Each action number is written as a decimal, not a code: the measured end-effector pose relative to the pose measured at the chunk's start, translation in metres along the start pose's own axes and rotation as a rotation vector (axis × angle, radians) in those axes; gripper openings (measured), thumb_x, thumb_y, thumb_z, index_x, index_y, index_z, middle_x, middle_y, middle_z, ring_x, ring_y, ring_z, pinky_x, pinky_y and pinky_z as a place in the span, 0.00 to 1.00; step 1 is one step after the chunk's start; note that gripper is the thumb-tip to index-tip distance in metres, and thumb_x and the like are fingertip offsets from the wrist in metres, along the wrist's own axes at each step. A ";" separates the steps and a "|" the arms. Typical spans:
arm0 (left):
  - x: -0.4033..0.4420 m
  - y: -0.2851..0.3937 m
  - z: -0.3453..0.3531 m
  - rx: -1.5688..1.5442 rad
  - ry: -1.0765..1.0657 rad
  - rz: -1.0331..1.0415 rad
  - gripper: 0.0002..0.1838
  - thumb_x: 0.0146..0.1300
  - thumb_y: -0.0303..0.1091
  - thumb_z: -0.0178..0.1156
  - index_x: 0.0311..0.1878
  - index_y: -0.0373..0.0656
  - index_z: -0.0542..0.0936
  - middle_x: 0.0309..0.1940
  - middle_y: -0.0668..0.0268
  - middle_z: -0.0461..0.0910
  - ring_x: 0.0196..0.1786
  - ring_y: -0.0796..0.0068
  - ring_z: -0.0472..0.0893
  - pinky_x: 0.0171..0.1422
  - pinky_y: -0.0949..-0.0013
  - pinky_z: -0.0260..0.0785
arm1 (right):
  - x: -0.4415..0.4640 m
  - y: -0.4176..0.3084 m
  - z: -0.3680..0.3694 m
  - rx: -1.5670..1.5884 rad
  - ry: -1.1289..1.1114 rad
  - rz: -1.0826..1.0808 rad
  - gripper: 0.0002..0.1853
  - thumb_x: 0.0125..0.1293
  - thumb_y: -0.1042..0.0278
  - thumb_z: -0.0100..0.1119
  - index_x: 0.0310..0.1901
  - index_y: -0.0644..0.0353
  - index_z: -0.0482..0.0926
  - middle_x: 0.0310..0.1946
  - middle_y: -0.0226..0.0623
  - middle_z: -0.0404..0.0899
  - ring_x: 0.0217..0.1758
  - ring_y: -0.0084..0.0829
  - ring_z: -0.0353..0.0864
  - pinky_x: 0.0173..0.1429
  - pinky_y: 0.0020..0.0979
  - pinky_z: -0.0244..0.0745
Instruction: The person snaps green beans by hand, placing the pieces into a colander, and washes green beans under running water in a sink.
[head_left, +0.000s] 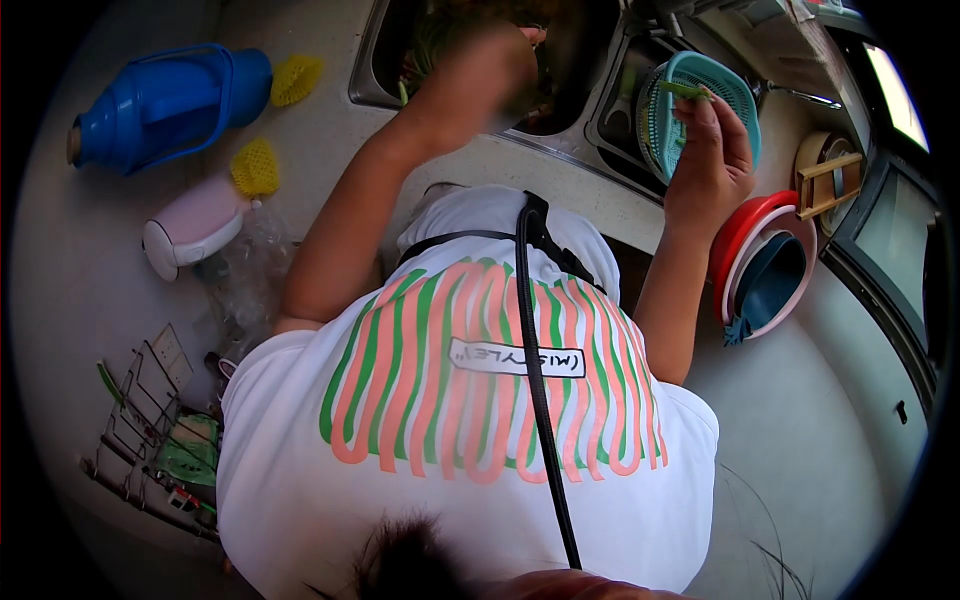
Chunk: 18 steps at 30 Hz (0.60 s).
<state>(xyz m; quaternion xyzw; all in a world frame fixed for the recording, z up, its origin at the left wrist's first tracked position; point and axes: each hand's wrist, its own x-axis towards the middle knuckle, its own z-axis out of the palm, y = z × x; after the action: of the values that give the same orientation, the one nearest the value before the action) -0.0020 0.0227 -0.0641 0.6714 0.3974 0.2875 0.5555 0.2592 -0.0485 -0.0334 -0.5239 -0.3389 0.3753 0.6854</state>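
Note:
My left hand (490,75) is smeared by motion over the left sink basin, beside a heap of leafy greens (430,45); its fingers cannot be made out. Raised at the near side of a turquoise plastic basket (748,95), my right hand (708,155) is closed, thumb and fingertips pinching a short green vegetable piece (683,90). The basket sits over the smaller right basin, and its inside is partly covered by my hand. Much of the greens lies in shadow or behind my left hand.
A metal sink (560,142) is set into the pale counter (350,130). On the left are a blue thermos flask (150,110), yellow mesh sponges (297,80) and a pink-and-white container (195,222). A wire rack (130,430) is lower left. Stacked basins (765,265) stand at right, near a faucet (805,96).

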 end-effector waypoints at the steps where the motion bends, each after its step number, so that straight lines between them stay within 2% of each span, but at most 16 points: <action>1: -0.001 -0.003 0.000 0.019 -0.019 0.027 0.24 0.77 0.30 0.50 0.75 0.42 0.68 0.47 0.64 0.82 0.39 0.81 0.77 0.46 0.76 0.71 | 0.006 0.001 -0.012 -0.022 0.101 -0.020 0.12 0.71 0.73 0.64 0.53 0.68 0.83 0.46 0.45 0.86 0.47 0.34 0.89 0.57 0.33 0.84; 3: -0.002 0.003 0.001 -0.079 -0.067 -0.027 0.28 0.77 0.28 0.50 0.78 0.43 0.62 0.52 0.62 0.82 0.40 0.79 0.79 0.48 0.74 0.73 | 0.015 0.000 -0.037 -0.016 0.276 -0.049 0.14 0.71 0.75 0.64 0.55 0.72 0.81 0.47 0.45 0.86 0.48 0.32 0.87 0.58 0.30 0.82; 5: -0.004 0.013 0.002 -0.135 -0.087 -0.104 0.30 0.77 0.26 0.49 0.80 0.44 0.58 0.56 0.60 0.82 0.41 0.78 0.80 0.51 0.72 0.75 | 0.019 -0.003 -0.052 -0.313 0.400 -0.061 0.16 0.71 0.75 0.63 0.56 0.73 0.80 0.47 0.45 0.86 0.47 0.31 0.87 0.56 0.28 0.82; 8: -0.003 0.023 0.004 -0.134 -0.092 -0.197 0.32 0.76 0.24 0.49 0.81 0.45 0.55 0.59 0.59 0.82 0.42 0.75 0.81 0.52 0.69 0.77 | 0.019 0.000 -0.060 -0.556 0.417 -0.104 0.16 0.70 0.75 0.65 0.58 0.69 0.81 0.47 0.43 0.86 0.47 0.28 0.86 0.55 0.27 0.82; 11: -0.001 0.025 0.004 -0.067 -0.129 -0.174 0.33 0.74 0.23 0.50 0.80 0.45 0.54 0.57 0.59 0.83 0.43 0.73 0.83 0.52 0.68 0.76 | 0.009 -0.009 -0.027 -0.646 0.075 -0.094 0.16 0.68 0.74 0.67 0.57 0.63 0.83 0.48 0.38 0.85 0.46 0.26 0.85 0.52 0.26 0.82; 13: 0.000 0.031 0.007 0.017 -0.145 -0.144 0.32 0.73 0.22 0.50 0.78 0.45 0.56 0.57 0.59 0.83 0.44 0.72 0.83 0.53 0.67 0.76 | 0.005 0.000 0.000 -0.517 -0.288 -0.234 0.16 0.66 0.74 0.69 0.55 0.59 0.85 0.48 0.35 0.84 0.44 0.25 0.86 0.48 0.26 0.82; 15: 0.000 0.040 0.010 0.079 -0.158 -0.118 0.33 0.72 0.22 0.51 0.77 0.46 0.56 0.56 0.59 0.83 0.45 0.69 0.84 0.52 0.66 0.76 | -0.001 -0.008 0.034 -0.737 -0.540 -0.294 0.14 0.63 0.77 0.69 0.51 0.60 0.85 0.47 0.37 0.82 0.42 0.27 0.86 0.43 0.26 0.82; 17: -0.001 0.044 0.012 0.129 -0.149 -0.087 0.32 0.71 0.22 0.52 0.76 0.45 0.57 0.55 0.58 0.84 0.45 0.67 0.85 0.52 0.66 0.76 | -0.008 0.000 0.055 -0.687 -0.633 -0.268 0.12 0.61 0.80 0.68 0.47 0.62 0.84 0.46 0.38 0.82 0.39 0.30 0.86 0.39 0.26 0.80; 18: -0.002 0.044 0.012 0.148 -0.132 -0.070 0.31 0.71 0.23 0.53 0.75 0.45 0.59 0.54 0.57 0.84 0.45 0.65 0.85 0.52 0.66 0.77 | -0.007 0.004 0.059 -0.698 -0.615 -0.326 0.11 0.61 0.81 0.67 0.45 0.63 0.83 0.43 0.37 0.82 0.37 0.32 0.86 0.36 0.26 0.79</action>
<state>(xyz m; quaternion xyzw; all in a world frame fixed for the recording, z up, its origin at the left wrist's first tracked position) 0.0160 0.0122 -0.0237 0.7140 0.4032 0.1929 0.5389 0.2045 -0.0270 -0.0245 -0.5275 -0.7086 0.2643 0.3870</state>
